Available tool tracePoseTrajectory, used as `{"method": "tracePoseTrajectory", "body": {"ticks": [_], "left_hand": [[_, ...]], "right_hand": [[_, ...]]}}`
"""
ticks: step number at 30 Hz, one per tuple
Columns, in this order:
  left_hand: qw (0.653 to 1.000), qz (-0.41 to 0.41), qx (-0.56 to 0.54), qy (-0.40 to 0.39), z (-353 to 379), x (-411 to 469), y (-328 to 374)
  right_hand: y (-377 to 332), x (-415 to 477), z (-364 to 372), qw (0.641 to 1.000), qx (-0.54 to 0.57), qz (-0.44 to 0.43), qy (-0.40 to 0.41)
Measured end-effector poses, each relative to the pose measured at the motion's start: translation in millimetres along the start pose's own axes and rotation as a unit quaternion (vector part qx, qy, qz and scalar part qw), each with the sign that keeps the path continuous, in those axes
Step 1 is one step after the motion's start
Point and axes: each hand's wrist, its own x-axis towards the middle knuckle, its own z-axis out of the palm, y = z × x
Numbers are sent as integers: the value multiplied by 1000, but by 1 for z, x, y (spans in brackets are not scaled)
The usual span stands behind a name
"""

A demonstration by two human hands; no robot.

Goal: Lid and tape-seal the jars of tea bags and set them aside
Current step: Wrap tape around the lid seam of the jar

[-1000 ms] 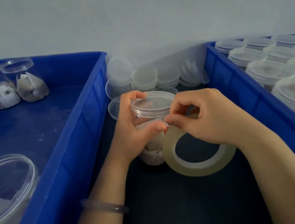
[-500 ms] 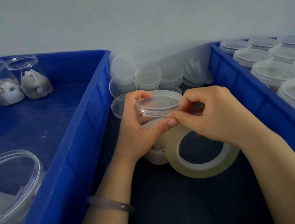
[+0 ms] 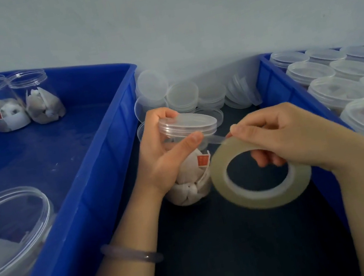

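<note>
A clear jar of tea bags [image 3: 191, 184] stands on the dark table between two blue crates, with a clear lid [image 3: 189, 124] on top. My left hand [image 3: 164, 155] grips the jar just under the lid, its thumb pressed on the jar's front. My right hand [image 3: 279, 130] holds a roll of clear tape [image 3: 260, 175] to the right of the jar. A short strip of tape [image 3: 216, 139] stretches from the roll to the jar beside my left thumb.
The left blue crate [image 3: 100, 176] holds two open jars of tea bags [image 3: 15, 106] at its far end and a large open jar [image 3: 5, 232] near me. The right blue crate [image 3: 290, 94] is packed with lidded jars [image 3: 338, 90]. Loose lids [image 3: 183, 94] pile up by the wall.
My right hand has pulled the tape roll away to the right, drawing out a strip from the jar. My left hand still grips the jar, now tilted so the red tag shows.
</note>
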Motion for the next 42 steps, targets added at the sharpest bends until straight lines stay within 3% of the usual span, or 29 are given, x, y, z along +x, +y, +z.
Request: {"method": "tracePoseTrajectory", "body": {"ticks": [8, 23, 30, 36, 42], "left_hand": [[999, -27, -5, 20, -2, 6, 7], [993, -90, -71, -2, -7, 6, 12], [994, -78, -61, -47, -10, 4, 19], [989, -83, -78, -96, -6, 0, 16], [990, -102, -89, -45, 2, 1, 8]], "right_hand": [[-9, -3, 10, 974, -104, -7, 203], [-11, 0, 15, 969, -46, -37, 241], [-6, 5, 12, 985, -45, -16, 167], [-1, 1, 2, 998, 3, -61, 17], [12, 8, 2, 988, 107, -46, -96]]}}
